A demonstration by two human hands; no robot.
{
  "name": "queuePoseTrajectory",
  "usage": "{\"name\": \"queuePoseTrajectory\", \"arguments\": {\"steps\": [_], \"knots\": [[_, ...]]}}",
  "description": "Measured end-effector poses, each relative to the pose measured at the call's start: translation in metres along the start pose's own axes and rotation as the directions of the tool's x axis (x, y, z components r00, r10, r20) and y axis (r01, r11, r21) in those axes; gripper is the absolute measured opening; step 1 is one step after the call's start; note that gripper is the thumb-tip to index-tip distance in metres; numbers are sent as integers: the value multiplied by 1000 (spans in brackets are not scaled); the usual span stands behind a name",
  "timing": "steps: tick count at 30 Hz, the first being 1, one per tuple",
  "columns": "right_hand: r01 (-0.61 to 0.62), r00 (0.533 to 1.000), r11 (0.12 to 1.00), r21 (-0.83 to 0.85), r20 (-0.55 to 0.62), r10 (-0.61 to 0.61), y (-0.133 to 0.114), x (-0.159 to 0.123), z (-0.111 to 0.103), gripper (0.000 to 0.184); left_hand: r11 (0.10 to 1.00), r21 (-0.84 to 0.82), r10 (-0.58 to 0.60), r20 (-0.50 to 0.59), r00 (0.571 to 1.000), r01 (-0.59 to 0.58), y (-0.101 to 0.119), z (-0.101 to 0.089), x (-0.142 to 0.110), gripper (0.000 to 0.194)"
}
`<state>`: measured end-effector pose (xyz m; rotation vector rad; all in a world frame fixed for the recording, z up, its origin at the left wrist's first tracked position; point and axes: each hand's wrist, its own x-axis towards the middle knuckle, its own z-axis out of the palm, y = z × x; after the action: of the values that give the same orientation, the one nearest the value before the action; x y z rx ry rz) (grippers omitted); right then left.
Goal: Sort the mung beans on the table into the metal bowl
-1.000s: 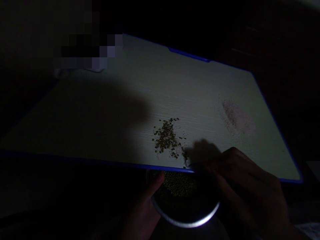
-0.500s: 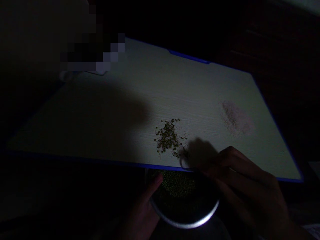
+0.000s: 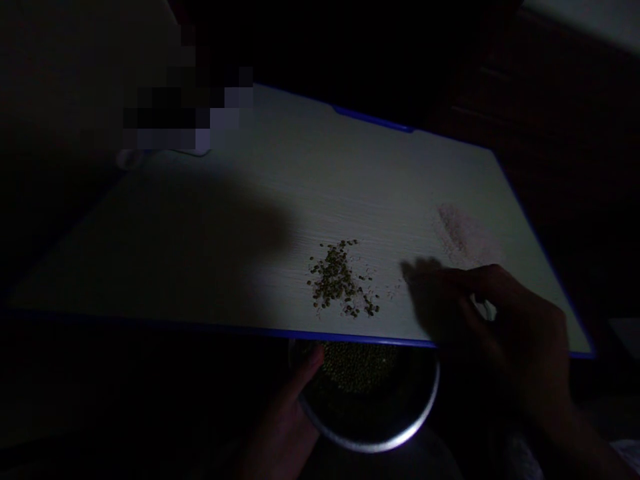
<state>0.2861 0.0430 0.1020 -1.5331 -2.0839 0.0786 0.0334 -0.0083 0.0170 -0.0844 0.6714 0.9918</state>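
A small heap of green beans (image 3: 337, 279) mixed with pale grains lies near the front edge of a white board with a blue rim (image 3: 210, 227). Just below that edge my left hand (image 3: 287, 417) grips a round metal bowl (image 3: 395, 437), thumb on its rim; more green beans (image 3: 357, 367) lie inside. My right hand (image 3: 505, 313) hovers over the board to the right of the heap, fingers curled with the tips close together; whether anything is pinched between them is too dark to make out. A pinkish patch of fine grains (image 3: 465, 233) lies beyond that hand.
The scene is very dark apart from the lit board. A wide shadow covers the board's left half. A small pale object (image 3: 130, 159) sits at the board's far left corner. The board's handle slot (image 3: 373, 119) is at its far edge.
My right hand has lifted from the board's front edge beside the heap and moved right and farther onto the board. The bowl and my left hand have stayed put.
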Motion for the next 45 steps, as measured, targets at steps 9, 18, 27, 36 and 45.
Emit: {"name": "queuePoseTrajectory", "arguments": {"steps": [9, 18, 27, 36, 45], "knots": [[249, 962, 953, 170, 69, -264, -25, 31, 13, 22, 999, -22, -31, -48, 998, 30, 1, -2, 1, 9], [149, 981, 962, 230, 84, -173, -29, 13, 2, 17, 1000, -1, -21, -58, 998, 21, -3, -8, 0, 14], [54, 997, 989, 135, 49, -61, -31, 0, 7, 13, 1000, -11, -8, -85, 996, 7, 2, 5, 0, 6], [96, 992, 967, 237, 52, -112, -31, 3, 12, 15, 1000, 11, 29, -69, 997, -28, 2, 7, -3, 14], [146, 980, 940, 308, 88, -181, -36, 8, 11, 17, 998, 30, 51, -60, 997, -49, 0, 0, -3, 33]]}}
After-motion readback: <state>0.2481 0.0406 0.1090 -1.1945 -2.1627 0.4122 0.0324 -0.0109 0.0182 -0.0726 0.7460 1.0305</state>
